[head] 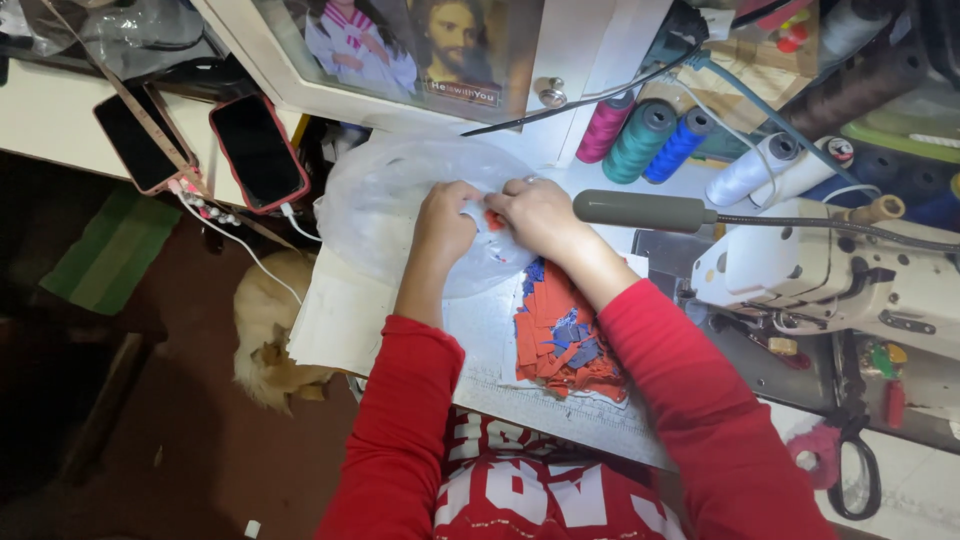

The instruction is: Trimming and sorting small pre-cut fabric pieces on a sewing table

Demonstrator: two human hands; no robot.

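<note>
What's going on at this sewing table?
A person in red sleeves sits at a sewing table, both hands on a clear plastic bag. The left hand and right hand pinch the bag's edge, with a small red scrap between the fingers. A pile of red and blue fabric scraps lies just below the hands. A white sewing machine stands to the right, thread spools behind it, two phones at the left, and scissors near the corner.

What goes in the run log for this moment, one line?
left hand: on clear plastic bag | right hand: on bag, beside left | red and blue fabric scraps: piled below hands | sewing machine: at right
</note>
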